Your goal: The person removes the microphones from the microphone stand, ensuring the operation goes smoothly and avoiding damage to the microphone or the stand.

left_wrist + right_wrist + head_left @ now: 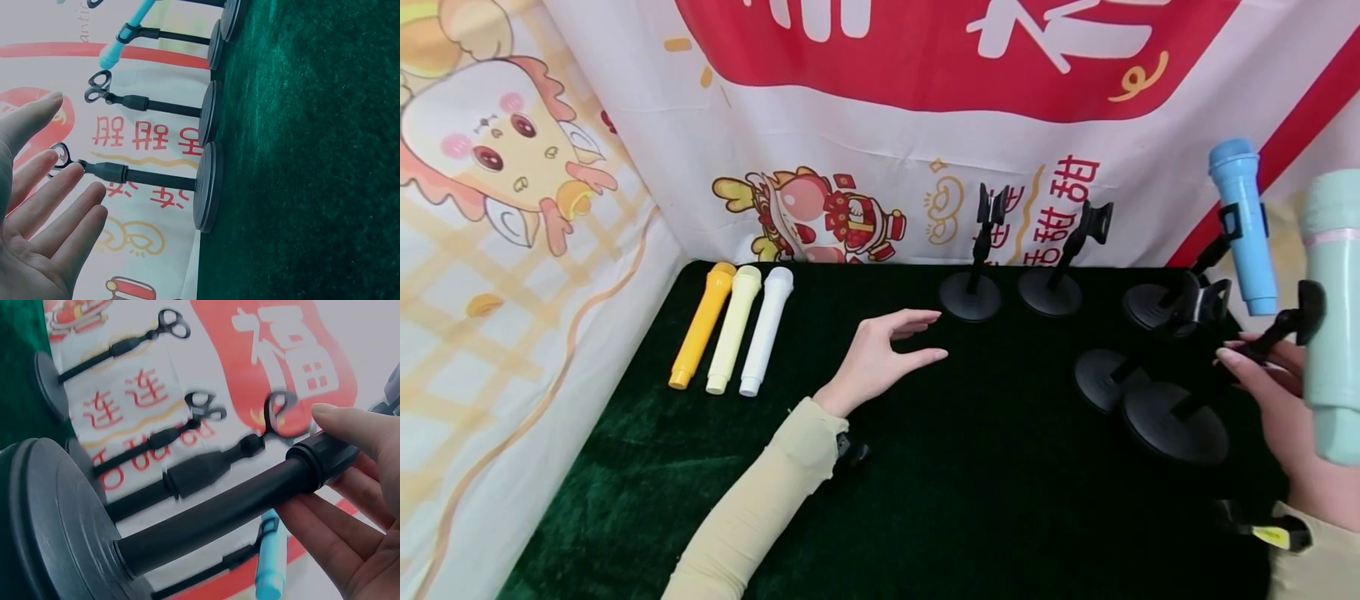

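Note:
My right hand [1285, 408] grips the upper pole of a black microphone stand [212, 519], thumb on one side and fingers on the other. A mint-green microphone [1333, 325] sits in that stand's clip at the right edge of the head view. Whether its round base [1176, 425] touches the cloth, I cannot tell. My left hand [880, 358] hovers over the middle of the table with nothing in it, thumb and fingers spread apart. Nearest to it are two black stands, one [972, 292] closer and another [1051, 287] beside it, both with vacant clips.
Orange [702, 325], pale yellow [734, 329] and white [767, 331] microphones lie side by side on the dark green cloth [625, 500]. A blue microphone [1246, 229] is clipped in a stand at back right. Another vacant stand [1108, 379] is just behind the held one. A printed curtain [865, 133] hangs behind.

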The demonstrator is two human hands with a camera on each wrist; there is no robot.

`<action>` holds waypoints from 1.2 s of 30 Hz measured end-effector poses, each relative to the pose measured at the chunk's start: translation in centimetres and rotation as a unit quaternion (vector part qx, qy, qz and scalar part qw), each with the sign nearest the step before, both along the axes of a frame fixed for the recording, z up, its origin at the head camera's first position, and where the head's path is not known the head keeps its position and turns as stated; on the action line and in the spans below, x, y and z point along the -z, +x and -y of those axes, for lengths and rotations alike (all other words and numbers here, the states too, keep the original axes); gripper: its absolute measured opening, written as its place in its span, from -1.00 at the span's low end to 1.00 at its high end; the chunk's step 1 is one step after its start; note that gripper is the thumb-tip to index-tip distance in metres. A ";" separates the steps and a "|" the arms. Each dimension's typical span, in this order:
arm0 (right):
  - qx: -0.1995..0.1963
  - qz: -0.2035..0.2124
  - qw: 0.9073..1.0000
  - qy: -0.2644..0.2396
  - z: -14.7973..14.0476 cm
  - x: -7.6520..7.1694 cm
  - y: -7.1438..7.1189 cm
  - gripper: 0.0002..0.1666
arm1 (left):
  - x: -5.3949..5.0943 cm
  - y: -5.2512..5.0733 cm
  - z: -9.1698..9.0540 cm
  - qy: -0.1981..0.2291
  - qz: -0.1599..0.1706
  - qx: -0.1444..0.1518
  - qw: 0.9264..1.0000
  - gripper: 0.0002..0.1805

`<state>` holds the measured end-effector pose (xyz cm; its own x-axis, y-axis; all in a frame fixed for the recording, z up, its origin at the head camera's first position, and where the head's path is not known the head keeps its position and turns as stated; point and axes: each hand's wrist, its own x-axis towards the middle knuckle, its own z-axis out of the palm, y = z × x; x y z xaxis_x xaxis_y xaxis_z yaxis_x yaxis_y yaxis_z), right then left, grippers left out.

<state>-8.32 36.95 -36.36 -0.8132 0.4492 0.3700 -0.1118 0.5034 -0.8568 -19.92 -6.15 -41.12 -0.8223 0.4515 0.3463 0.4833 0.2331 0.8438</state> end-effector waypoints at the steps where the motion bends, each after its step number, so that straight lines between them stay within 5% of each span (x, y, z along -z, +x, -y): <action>1: -0.010 -0.003 1.000 0.007 0.3 -0.1 0.0 -0.59 | 0.0 0.0 0.0 0.000 0.000 -0.001 1.000 -0.49; 7: -0.069 -0.013 0.997 0.015 1.5 -0.6 -0.1 -0.62 | 0.0 0.0 0.1 0.000 0.001 -0.005 1.000 -0.51; 18: -0.093 -0.008 0.994 0.055 4.8 -0.4 -1.7 -0.70 | -0.2 0.3 0.3 0.006 0.003 -0.008 1.000 -0.52; 24: -0.069 -0.066 0.994 0.056 7.2 -0.3 -2.6 -0.63 | -0.2 0.2 0.5 0.007 0.007 -0.011 1.000 -0.53; 36: -0.152 -0.091 0.982 0.060 12.3 1.0 -4.3 -0.68 | -0.3 0.2 0.6 0.007 -0.001 -0.017 1.000 -0.50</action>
